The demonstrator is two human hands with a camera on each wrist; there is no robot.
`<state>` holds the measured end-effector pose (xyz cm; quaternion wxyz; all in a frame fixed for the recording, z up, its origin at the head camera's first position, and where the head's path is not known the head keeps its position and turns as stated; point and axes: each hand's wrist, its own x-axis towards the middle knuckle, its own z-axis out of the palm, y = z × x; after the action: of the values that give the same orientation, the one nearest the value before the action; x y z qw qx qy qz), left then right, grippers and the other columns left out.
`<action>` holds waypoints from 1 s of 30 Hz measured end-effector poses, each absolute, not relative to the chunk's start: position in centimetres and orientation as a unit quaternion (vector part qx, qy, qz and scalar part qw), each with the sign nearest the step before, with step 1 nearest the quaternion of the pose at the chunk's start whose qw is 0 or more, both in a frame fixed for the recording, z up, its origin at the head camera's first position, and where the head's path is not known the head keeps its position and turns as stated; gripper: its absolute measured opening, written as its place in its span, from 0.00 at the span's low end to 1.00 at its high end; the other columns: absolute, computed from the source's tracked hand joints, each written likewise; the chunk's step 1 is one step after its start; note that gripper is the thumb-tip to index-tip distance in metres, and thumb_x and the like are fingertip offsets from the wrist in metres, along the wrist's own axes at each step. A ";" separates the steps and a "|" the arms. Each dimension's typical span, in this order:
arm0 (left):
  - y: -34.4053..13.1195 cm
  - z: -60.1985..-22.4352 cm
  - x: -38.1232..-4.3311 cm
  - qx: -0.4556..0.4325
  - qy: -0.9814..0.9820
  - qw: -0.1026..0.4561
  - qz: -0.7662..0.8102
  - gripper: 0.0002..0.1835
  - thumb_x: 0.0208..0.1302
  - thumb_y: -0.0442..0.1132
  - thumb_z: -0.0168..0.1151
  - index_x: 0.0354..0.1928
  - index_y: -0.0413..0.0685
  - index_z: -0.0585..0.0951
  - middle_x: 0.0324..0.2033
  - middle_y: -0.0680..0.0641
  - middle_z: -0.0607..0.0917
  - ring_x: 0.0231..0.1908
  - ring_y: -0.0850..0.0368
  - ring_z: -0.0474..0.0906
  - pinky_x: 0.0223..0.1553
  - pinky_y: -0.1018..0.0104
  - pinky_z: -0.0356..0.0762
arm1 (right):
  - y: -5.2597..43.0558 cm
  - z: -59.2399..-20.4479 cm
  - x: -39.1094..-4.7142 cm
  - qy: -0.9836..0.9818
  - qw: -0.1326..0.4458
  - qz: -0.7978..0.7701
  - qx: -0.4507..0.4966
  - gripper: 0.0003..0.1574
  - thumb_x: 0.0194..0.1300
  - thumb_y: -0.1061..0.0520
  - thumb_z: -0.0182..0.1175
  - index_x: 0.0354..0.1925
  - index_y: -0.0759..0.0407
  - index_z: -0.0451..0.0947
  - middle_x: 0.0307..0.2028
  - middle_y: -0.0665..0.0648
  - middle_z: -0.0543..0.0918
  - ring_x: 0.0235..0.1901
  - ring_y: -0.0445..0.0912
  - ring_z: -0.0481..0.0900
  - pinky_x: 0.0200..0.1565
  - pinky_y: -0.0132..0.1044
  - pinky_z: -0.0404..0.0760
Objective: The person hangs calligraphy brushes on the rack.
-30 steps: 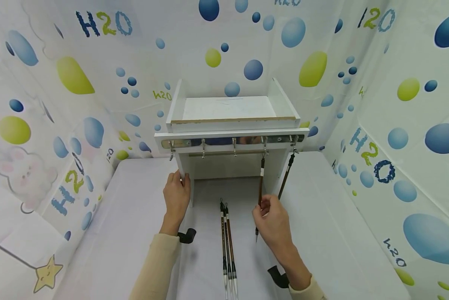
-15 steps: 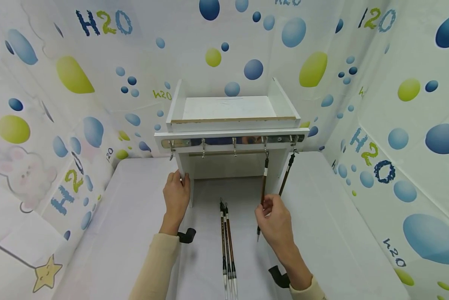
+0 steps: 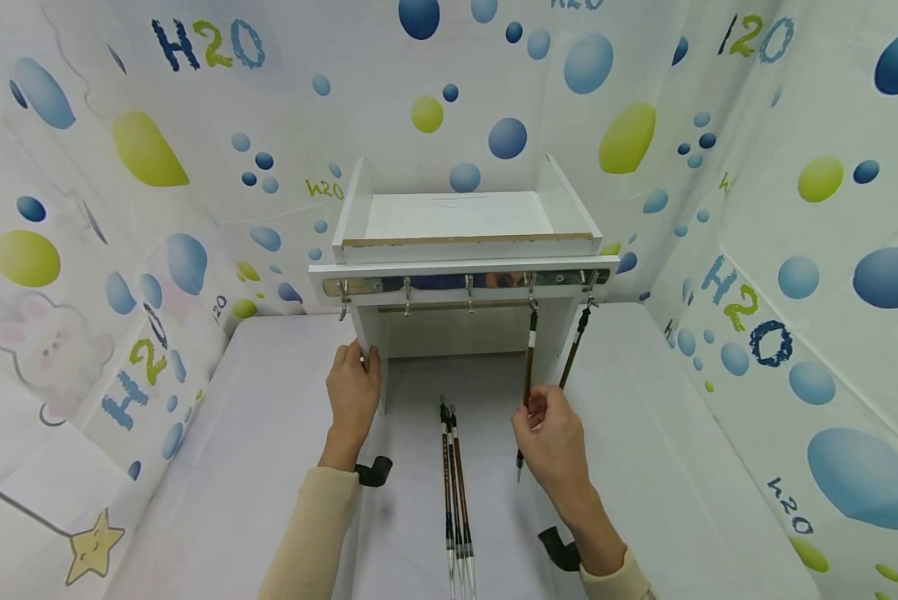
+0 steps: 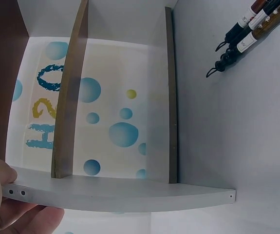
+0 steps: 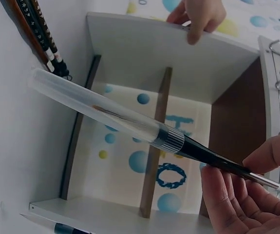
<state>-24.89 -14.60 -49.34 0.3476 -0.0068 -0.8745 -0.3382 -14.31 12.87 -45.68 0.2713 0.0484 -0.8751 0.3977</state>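
My right hand [image 3: 554,437] pinches the handle of a brown-handled calligraphy brush [image 3: 529,354] below the fourth hook from the left. The brush points down, its top end right at the hook. In the right wrist view, a clear cap [image 5: 96,105] covers its bristles. Another brush [image 3: 574,346] hangs, slightly slanted, from the rightmost hook, its lower part behind my right hand. With thumb and fingers, my left hand [image 3: 353,396] grips the left side panel [image 4: 120,192] of the white shelf [image 3: 467,252]. Three capped brushes [image 3: 456,483] lie side by side on the table between my hands.
A metal hook rail [image 3: 437,283] runs along the shelf's front edge, and its three left hooks hold nothing. White table surface [image 3: 268,467] spreads to both sides. Behind stands a white sheet [image 3: 328,125] with blue and green dots.
The brush in my right hand has shifted slightly right, its top coming beneath the fourth hook. My right hand has moved a little right with it; my left hand has stayed put.
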 end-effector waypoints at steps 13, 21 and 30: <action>-14.6 -49.5 -25.0 -0.009 -0.872 0.354 -0.339 0.13 0.72 0.36 0.59 0.48 0.30 0.81 0.30 0.37 0.78 0.26 0.46 0.79 0.24 0.56 0.77 | 12.9 -46.5 -15.9 -0.879 0.248 0.406 0.037 0.15 0.60 0.65 0.61 0.46 0.68 0.76 0.32 0.58 0.82 0.30 0.45 0.80 0.30 0.34 0.79; -14.6 -49.5 -24.9 -0.003 -0.874 0.343 -0.344 0.13 0.73 0.37 0.58 0.49 0.31 0.81 0.29 0.38 0.78 0.26 0.45 0.79 0.24 0.55 0.77 | 12.9 -47.4 -17.0 -0.879 0.263 0.396 0.052 0.13 0.60 0.66 0.61 0.45 0.69 0.76 0.32 0.60 0.82 0.30 0.46 0.81 0.29 0.34 0.79; -14.5 -49.5 -25.0 -0.009 -0.871 0.354 -0.341 0.13 0.72 0.36 0.59 0.48 0.30 0.81 0.29 0.37 0.78 0.26 0.45 0.79 0.24 0.55 0.77 | 13.1 -48.4 -18.8 -0.879 0.273 0.385 0.066 0.11 0.63 0.66 0.61 0.43 0.69 0.75 0.33 0.62 0.83 0.31 0.50 0.83 0.30 0.39 0.82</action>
<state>-24.95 -14.54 -49.50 0.3539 -0.0092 -0.8709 -0.3410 -18.79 13.08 -48.44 0.2729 0.0665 -0.8793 0.3846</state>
